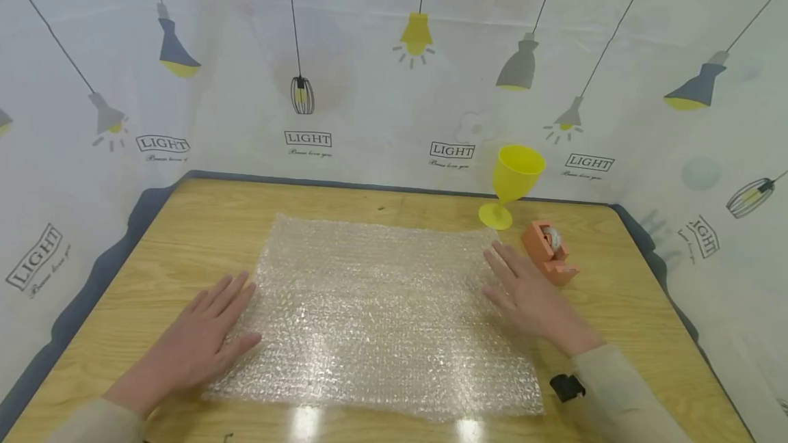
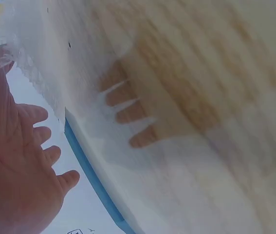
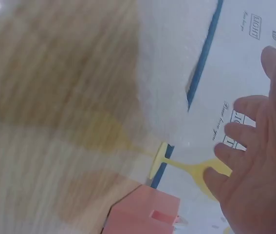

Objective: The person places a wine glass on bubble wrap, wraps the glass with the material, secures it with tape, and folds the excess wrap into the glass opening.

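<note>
A clear sheet of bubble wrap (image 1: 382, 313) lies spread flat over the middle of the wooden table. At its left edge is my left hand (image 1: 197, 337), palm down with straight fingers, the fingertips and thumb by the sheet's border. My right hand (image 1: 532, 296) is at the sheet's right edge, its fingers extended over the border. Both hands hold nothing. In the left wrist view the left hand (image 2: 21, 156) has its fingers spread, its reflection on the glossy tabletop. The right wrist view shows the right hand (image 3: 254, 146) with fingers apart, near the yellow goblet (image 3: 191, 168).
Behind the right hand a yellow plastic goblet (image 1: 514, 176) stands upright at the table's back. An orange tape dispenser (image 1: 548, 251) with a tape roll sits just right of that hand. Patterned cloth walls (image 1: 369, 53) enclose the wooden table (image 1: 209, 210) at the back and sides.
</note>
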`<state>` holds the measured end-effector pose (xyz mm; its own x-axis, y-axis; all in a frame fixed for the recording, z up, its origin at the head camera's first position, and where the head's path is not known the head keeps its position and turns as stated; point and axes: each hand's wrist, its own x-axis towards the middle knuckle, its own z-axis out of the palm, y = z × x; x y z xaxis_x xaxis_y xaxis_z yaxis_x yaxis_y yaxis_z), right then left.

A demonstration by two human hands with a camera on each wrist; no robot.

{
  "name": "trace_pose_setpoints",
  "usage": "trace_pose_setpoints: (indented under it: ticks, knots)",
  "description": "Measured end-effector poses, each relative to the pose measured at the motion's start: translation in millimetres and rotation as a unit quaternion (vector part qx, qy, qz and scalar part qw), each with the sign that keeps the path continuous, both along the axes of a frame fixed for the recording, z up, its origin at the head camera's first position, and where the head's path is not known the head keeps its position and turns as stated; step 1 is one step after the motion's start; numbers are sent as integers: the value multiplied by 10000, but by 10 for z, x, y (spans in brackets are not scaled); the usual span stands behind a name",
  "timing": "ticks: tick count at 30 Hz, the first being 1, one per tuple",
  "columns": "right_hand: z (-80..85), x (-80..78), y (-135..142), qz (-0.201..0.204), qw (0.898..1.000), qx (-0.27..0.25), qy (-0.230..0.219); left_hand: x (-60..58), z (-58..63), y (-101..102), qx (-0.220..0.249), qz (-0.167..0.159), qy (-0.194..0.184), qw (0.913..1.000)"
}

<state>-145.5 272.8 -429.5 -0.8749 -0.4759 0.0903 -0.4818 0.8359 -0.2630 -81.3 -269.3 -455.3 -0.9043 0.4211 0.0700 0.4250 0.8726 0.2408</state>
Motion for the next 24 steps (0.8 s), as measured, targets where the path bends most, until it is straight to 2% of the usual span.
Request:
trace_pose_setpoints:
  ticks: [9, 15, 24]
  knots:
    - [70, -95, 65, -161, 9987, -246, -413, 78, -23, -13, -95, -40, -86, 9999]
    - [157, -159, 107, -414, 9961, -280, -732, 119, -40, -34, -143, -173, 9, 9997]
    - [220, -277, 117, -743, 9938, -324, -762, 155, -36, -49, -230, -404, 251, 9986]
